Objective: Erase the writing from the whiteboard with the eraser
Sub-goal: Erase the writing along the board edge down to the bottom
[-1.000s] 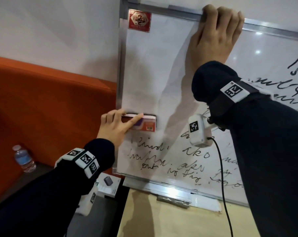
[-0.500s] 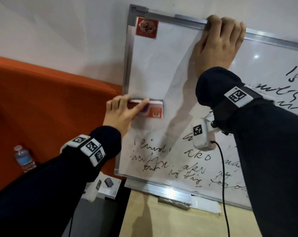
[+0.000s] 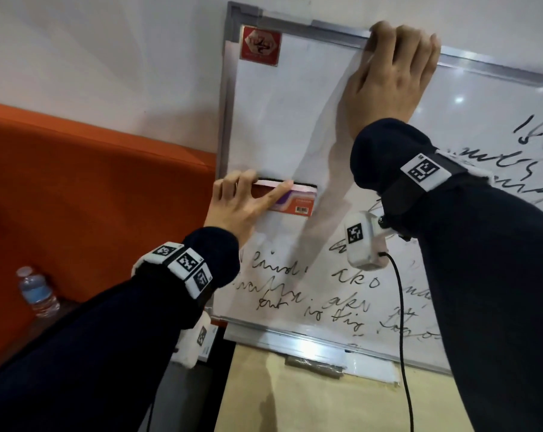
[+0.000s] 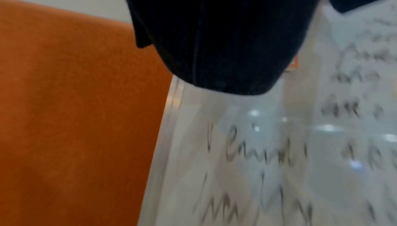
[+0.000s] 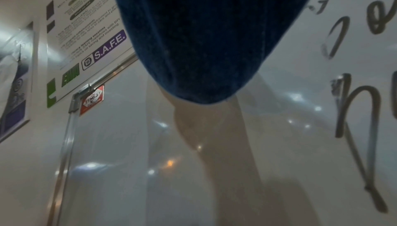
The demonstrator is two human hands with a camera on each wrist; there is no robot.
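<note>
As the left hand [image 3: 239, 204] has carried the eraser [image 3: 290, 199] upward from just above the top line of writing [image 3: 273, 271], the pad now sits higher on the whiteboard [image 3: 279, 120], fingers gripping it against bare white. The right hand [image 3: 394, 73] stays hooked over the top frame, steadying it. Several lines remain below and right, so much erasing is probably still left.

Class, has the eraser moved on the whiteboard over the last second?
Yes. The eraser has slid up the whiteboard, away from the writing below it and toward the red sticker, and a little right from the left frame edge.
</note>
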